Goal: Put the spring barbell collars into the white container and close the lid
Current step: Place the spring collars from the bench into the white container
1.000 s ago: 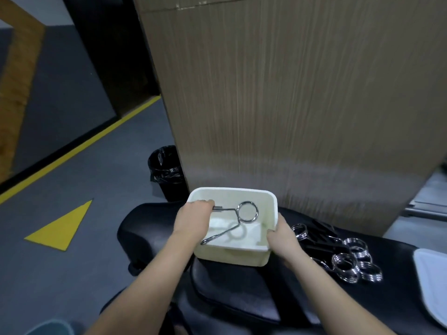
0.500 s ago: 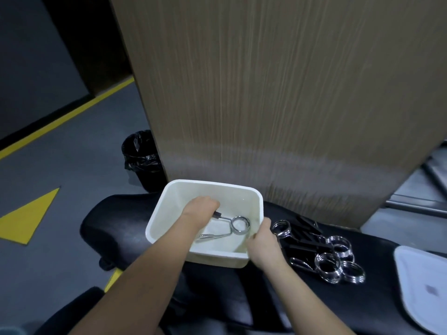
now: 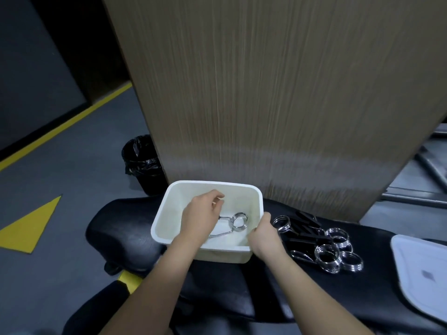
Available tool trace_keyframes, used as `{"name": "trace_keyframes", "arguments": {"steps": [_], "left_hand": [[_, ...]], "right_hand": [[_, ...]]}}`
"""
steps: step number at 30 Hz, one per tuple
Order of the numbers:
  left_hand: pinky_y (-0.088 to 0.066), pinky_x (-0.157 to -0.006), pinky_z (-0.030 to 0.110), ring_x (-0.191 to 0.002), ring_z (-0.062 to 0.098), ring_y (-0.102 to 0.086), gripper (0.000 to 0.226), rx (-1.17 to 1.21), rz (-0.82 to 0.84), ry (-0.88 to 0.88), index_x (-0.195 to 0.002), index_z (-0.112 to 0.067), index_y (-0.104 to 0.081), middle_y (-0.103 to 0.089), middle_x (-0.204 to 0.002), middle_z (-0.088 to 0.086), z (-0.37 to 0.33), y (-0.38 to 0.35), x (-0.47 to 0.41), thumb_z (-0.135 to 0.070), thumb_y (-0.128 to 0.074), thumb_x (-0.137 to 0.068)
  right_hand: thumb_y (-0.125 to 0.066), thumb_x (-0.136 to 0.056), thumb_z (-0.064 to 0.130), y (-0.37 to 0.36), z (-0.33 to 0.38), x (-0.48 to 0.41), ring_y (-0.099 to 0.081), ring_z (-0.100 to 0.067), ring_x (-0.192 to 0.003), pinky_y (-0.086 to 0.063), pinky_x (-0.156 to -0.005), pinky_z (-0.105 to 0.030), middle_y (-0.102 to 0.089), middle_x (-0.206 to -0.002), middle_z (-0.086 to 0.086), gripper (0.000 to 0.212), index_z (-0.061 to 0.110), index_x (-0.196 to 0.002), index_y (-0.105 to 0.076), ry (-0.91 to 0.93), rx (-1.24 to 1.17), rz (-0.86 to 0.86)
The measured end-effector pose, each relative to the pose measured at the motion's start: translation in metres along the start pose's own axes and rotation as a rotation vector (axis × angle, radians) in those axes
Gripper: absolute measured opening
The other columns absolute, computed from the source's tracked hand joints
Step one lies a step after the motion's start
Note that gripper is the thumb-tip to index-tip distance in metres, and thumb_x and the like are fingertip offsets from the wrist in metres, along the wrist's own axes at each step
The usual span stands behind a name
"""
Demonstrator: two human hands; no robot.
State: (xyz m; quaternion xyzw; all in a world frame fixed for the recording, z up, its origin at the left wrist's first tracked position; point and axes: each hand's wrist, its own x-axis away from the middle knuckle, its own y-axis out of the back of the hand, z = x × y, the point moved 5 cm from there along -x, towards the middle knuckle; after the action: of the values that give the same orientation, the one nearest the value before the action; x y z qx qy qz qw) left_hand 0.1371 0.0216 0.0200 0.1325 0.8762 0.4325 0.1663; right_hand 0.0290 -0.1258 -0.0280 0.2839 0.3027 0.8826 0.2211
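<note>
A white rectangular plastic container with rounded corners was seen standing open on a black padded bench. One chrome spring barbell collar lay flat on its floor: a tight coil of bright steel wire with two wire arms running off toward the left, one of them ending in a short dark grip. The left hand was held inside the container above that collar, its fingers loosely curled and slightly parted, holding nothing; the collar's arms were partly hidden beneath the palm. The right hand was placed on the container's near right corner, its fingers closed over the rim. Just beside the container on the right, a loose pile of further chrome spring collars with black handle grips was spread on the bench, several coils overlapping. At the far right edge of the bench, well apart from the container, a white flat plastic lid was lying, partly cut off by the frame.
</note>
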Motion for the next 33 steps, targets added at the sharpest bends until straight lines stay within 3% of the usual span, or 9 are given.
{"name": "trace_keyframes", "arguments": {"steps": [4,7,10,13,17,21,29,31,33], "left_hand": [[-0.051,-0.078,0.033,-0.089,0.01,-0.065,0.022,0.022,0.104,-0.031,-0.112,-0.037,-0.063,-0.072,-0.095,-0.013,-0.016,-0.017,0.051,-0.039,-0.048,-0.097],[-0.039,-0.071,0.038,-0.079,0.029,-0.063,0.032,-0.356,0.076,-0.192,-0.115,-0.029,-0.058,-0.071,-0.084,0.002,-0.015,-0.03,0.079,-0.037,-0.029,-0.103],[-0.035,-0.073,0.039,-0.08,0.023,-0.061,0.047,-0.443,0.042,-0.253,-0.098,-0.028,-0.061,-0.068,-0.079,-0.001,-0.022,-0.03,0.098,-0.048,-0.019,-0.102],[-0.036,-0.081,0.037,-0.091,0.015,-0.059,0.067,-0.464,0.097,-0.226,-0.096,-0.032,-0.067,-0.07,-0.089,-0.009,-0.023,-0.037,0.103,-0.073,-0.014,-0.092],[-0.036,-0.077,0.038,-0.089,0.019,-0.057,0.072,-0.524,0.104,-0.283,-0.086,-0.029,-0.065,-0.065,-0.087,-0.009,-0.02,-0.038,0.106,-0.085,-0.02,-0.08],[-0.035,-0.074,0.039,-0.093,0.022,-0.06,0.062,-0.57,0.128,-0.375,-0.097,-0.029,-0.067,-0.07,-0.094,-0.004,-0.029,-0.041,0.108,-0.071,-0.022,-0.086],[-0.033,-0.06,0.034,-0.079,0.021,-0.065,0.053,-0.52,0.089,-0.395,-0.076,-0.026,-0.067,-0.07,-0.08,-0.007,-0.033,-0.043,0.111,-0.074,-0.046,-0.082],[-0.035,-0.059,0.033,-0.078,0.02,-0.064,0.055,-0.534,0.088,-0.387,-0.076,-0.026,-0.066,-0.07,-0.079,-0.007,-0.033,-0.042,0.111,-0.075,-0.042,-0.081],[-0.034,-0.058,0.033,-0.078,0.02,-0.064,0.055,-0.529,0.085,-0.378,-0.077,-0.026,-0.065,-0.069,-0.079,-0.007,-0.034,-0.042,0.112,-0.075,-0.041,-0.082]], "right_hand": [[-0.04,-0.087,0.007,0.0,0.001,-0.002,-0.057,-0.036,-0.093,-0.044,-0.076,-0.037,-0.06,-0.117,-0.02,0.023,0.013,-0.107,-0.03,0.02,-0.03,0.001],[-0.042,-0.093,0.016,0.001,0.001,0.005,-0.06,-0.037,-0.104,-0.049,-0.087,-0.043,-0.061,-0.12,-0.019,0.026,0.01,-0.116,-0.033,0.067,-0.046,0.033],[-0.036,-0.101,0.044,0.008,-0.006,0.02,-0.059,-0.032,-0.113,-0.044,-0.094,-0.038,-0.061,-0.127,-0.012,0.043,0.012,-0.13,-0.039,0.146,-0.191,0.104],[-0.036,-0.101,0.049,0.042,-0.034,0.031,-0.06,-0.027,-0.107,-0.04,-0.085,-0.032,-0.066,-0.108,-0.005,0.042,0.014,-0.108,-0.059,0.209,-0.248,-0.082],[-0.055,-0.095,0.029,0.087,-0.093,0.024,-0.057,-0.033,-0.111,-0.048,-0.089,-0.041,-0.061,-0.113,-0.012,0.027,0.011,-0.113,-0.064,0.232,0.203,-0.407],[-0.063,-0.085,0.055,0.1,-0.142,0.022,-0.045,-0.034,-0.12,-0.044,-0.095,-0.043,-0.049,-0.13,-0.013,0.058,0.013,-0.125,-0.055,-0.024,0.575,-0.368],[-0.074,-0.07,0.065,0.095,-0.149,0.015,-0.038,-0.031,-0.129,-0.045,-0.099,-0.048,-0.039,-0.138,-0.009,0.076,0.018,-0.126,-0.053,-0.077,0.522,-0.21],[-0.074,-0.063,0.071,0.095,-0.131,0.017,-0.038,-0.034,-0.128,-0.042,-0.099,-0.049,-0.036,-0.138,-0.011,0.093,0.013,-0.129,-0.045,-0.087,0.595,-0.277],[-0.066,-0.079,0.062,0.096,-0.109,0.014,-0.043,-0.037,-0.123,-0.043,-0.096,-0.047,-0.042,-0.132,-0.013,0.073,0.007,-0.124,-0.046,0.037,0.543,-0.404]]}}
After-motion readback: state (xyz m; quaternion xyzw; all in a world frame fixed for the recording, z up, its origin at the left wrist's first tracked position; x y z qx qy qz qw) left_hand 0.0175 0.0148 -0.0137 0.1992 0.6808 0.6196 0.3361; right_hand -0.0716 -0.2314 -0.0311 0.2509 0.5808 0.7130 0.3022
